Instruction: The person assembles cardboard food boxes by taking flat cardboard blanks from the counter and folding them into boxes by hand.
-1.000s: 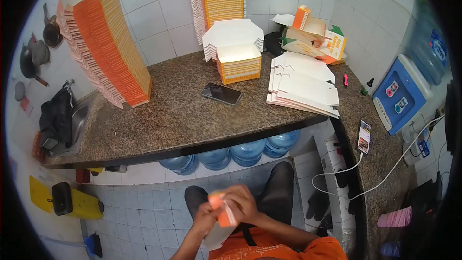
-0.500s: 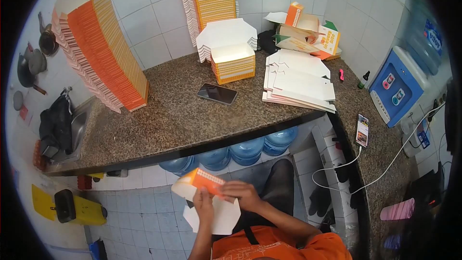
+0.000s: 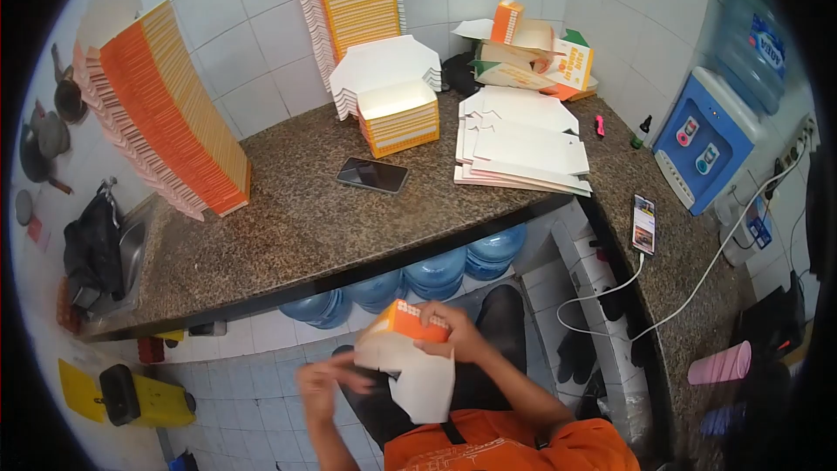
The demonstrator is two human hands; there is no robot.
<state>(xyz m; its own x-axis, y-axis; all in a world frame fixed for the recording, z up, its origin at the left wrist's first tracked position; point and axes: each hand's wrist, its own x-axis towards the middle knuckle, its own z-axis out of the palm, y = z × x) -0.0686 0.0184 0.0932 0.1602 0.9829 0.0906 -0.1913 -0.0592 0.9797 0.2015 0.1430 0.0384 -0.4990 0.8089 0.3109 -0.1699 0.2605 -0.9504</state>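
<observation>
Above my lap is a partly folded orange and white cardboard food box [image 3: 403, 358], its white inner flaps hanging toward me. My right hand [image 3: 453, 333] grips its orange side from the right, fingers over the top. Just left of the box, apart from its flap, my left hand [image 3: 327, 381] is blurred, with fingers stretched toward the carton and nothing in them. On the counter stand nested stacks of the same boxes: a tall orange stack [image 3: 179, 113], a yellow-striped stack [image 3: 357, 0] and a short stack [image 3: 401, 126]. Flat white box blanks [image 3: 523, 144] lie to their right.
The granite counter [image 3: 261, 235] carries a dark phone [image 3: 372, 175] and, at right, a charging phone [image 3: 643, 225] with a white cable. Loose boxes [image 3: 532, 57] are piled in the corner. A blue water dispenser [image 3: 706, 144] stands right; water jugs [image 3: 436, 273] sit below the counter.
My left hand has let go of the box and moved left. The box has turned, and my right hand now holds it by its side. The view has shifted slightly.
</observation>
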